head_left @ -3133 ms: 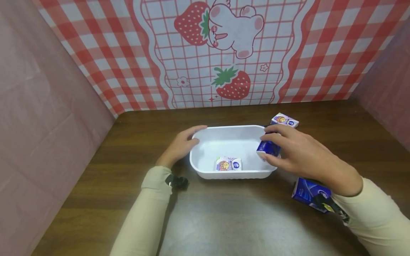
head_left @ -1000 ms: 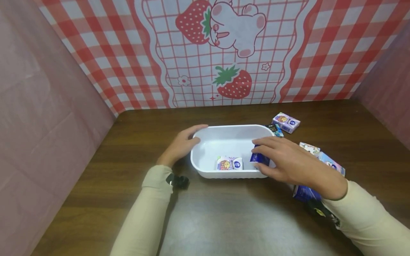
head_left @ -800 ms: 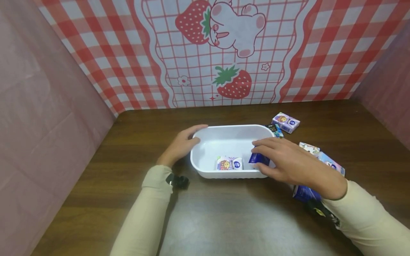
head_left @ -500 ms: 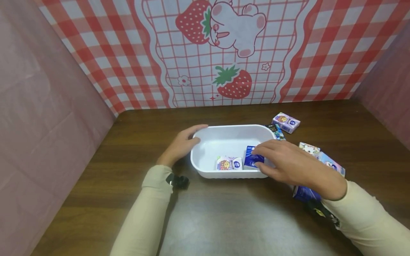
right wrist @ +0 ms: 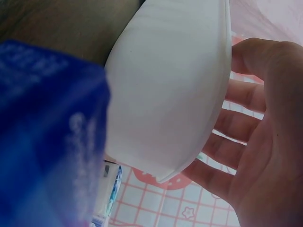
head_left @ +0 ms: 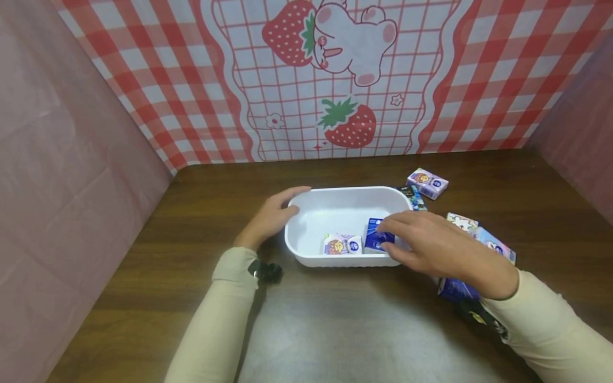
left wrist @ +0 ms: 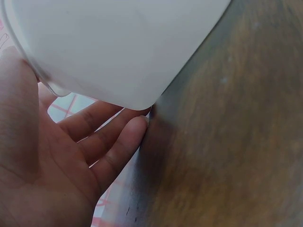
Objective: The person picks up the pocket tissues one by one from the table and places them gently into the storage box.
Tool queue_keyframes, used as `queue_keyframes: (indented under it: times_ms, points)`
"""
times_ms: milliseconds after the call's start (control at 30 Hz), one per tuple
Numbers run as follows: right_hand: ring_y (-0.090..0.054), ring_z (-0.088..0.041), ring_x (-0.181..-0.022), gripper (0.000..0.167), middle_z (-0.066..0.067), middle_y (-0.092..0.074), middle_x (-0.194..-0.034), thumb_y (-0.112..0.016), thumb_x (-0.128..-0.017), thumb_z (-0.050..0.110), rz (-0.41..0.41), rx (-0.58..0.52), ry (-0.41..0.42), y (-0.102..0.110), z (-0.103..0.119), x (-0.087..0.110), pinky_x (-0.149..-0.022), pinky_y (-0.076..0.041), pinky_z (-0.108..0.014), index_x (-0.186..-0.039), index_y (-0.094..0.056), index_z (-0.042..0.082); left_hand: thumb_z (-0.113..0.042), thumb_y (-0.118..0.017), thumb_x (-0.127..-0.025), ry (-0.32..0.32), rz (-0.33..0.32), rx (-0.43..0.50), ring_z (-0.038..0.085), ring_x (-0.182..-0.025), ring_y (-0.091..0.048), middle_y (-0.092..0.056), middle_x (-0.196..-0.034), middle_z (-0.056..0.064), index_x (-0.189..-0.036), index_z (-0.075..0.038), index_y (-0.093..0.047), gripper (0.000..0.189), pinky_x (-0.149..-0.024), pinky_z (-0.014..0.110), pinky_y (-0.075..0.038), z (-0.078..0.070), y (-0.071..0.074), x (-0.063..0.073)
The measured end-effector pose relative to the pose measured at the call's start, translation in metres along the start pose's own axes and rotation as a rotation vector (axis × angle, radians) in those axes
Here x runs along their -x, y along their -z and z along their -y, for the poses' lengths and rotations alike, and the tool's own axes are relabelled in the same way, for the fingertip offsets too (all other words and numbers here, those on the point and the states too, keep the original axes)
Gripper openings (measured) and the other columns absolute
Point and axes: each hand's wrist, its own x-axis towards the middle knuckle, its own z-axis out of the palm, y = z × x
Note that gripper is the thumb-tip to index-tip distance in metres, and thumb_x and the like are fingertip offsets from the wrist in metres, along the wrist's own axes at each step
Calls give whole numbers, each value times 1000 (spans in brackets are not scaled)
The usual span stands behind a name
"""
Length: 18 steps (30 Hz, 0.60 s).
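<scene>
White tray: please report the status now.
Left hand gripping white tray. Right hand at blue packet, inside tray. Patterned packet alongside; no obstruction seen.

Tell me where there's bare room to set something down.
The table is bare in front of the white tub, between the sleeves, and left of the left hand. The tub's back-left floor is free too. Crowded: its front-right, where the right hand holds a blue packet, and rightward outside, among loose packets.

Checked cloth (head_left: 335, 80) fills the top, pink sheets (head_left: 72, 186) the left and upper right; light glares on the table (head_left: 316, 330), bottom centre.
</scene>
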Motion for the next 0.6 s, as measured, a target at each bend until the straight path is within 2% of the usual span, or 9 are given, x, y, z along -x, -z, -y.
queue_keyframes:
  times_ms: [233,600]
  points:
    - [-65,-28,-114,33,-7,-68,-123,-72,-92,27,-44,24,25,1,-1,1,-91,-54,-53,-122,-71,13,-22,-58,-99,-12,-3,-2,14,-134,-47,-54,-144,-11,-141,-36,-57,44,-110,46,-39,1,0,0]
    - [-66,-26,-111,35,-6,-68,-122,-73,-91,29,-37,24,-4,3,-3,1,-88,-56,-50,-121,-71,12,-22,-58,-99,-6,-4,-4,15,-135,-47,-54,-145,-10,-141,-37,-57,44,-111,47,-38,0,0,0]
